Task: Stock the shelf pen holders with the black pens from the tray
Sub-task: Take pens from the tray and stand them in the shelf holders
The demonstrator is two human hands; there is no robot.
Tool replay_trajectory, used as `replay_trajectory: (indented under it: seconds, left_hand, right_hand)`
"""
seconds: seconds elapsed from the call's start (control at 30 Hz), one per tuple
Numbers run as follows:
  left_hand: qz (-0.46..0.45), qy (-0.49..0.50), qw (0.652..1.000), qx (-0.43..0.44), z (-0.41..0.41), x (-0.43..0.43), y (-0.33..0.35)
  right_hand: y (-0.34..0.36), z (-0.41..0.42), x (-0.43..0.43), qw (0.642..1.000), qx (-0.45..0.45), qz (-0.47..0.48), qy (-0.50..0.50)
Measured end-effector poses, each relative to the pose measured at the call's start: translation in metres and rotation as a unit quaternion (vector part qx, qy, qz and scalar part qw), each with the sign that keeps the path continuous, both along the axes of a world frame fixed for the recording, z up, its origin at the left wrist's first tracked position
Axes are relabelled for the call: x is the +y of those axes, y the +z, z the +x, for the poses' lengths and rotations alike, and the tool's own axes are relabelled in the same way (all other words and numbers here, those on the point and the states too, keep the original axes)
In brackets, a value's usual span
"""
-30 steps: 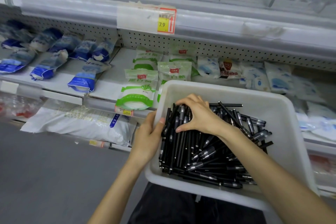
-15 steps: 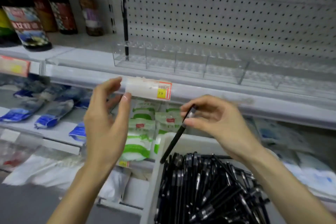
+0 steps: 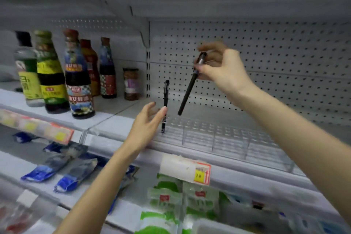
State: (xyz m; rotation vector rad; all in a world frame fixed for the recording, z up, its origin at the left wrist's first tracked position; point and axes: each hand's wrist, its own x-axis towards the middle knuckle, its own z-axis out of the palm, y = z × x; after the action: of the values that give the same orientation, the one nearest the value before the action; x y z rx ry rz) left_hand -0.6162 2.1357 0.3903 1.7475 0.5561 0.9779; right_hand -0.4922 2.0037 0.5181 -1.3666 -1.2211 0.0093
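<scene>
Black pen (image 3: 190,85) pinched near its upper end between thumb and fingertips of right hand (image 3: 222,70), other fingers loosely curled; hangs slanted, lower tip down and to the left, just above the front left part of the clear plastic pen holder (image 3: 228,138) on the shelf (image 3: 114,119); high grip judged deliberate, leaving the barrel free to drop into a slot and keeping the knuckles off the grid; standing pen (image 3: 165,97) upright in a slot at the holder's left end, just left of the hanging tip, judged a marker for the next slot in the row; left hand (image 3: 147,125) raised beside it, fingers nearly straight and slightly spread, holding nothing; thumb tip overlaps the standing pen's barrel, contact not determinable through blur; probably placed to steady that pen against a knock; remaining slots appear unfilled, so task judged barely begun; tray not identifiable at the blurred lower edge; sauce bottles (image 3: 78,74) on the same shelf to the left, well apart; price tag (image 3: 201,174) on the shelf lip below the holder; green packets (image 3: 165,195) one level down; next move calls for bringing the black pen toward vertical before lowering; risk: clipping its neighbour.
</scene>
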Motion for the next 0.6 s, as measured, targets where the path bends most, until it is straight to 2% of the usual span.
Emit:
replay_trajectory:
  seconds: [0.27,0.4,0.6]
  left_hand:
    - [0.080,0.003,0.996,0.048,0.002,0.011,-0.011]
    - [0.119,0.024,0.991,0.059,0.005,0.012,-0.015]
    - [0.125,0.032,0.990,0.050,0.006,0.012,-0.016]
  right_hand:
    - [-0.017,0.008,0.044,1.000,-0.008,-0.009,-0.006]
    - [-0.016,0.010,0.049,1.000,0.006,-0.012,0.028]
    - [-0.027,0.016,0.055,0.995,0.017,-0.050,0.079]
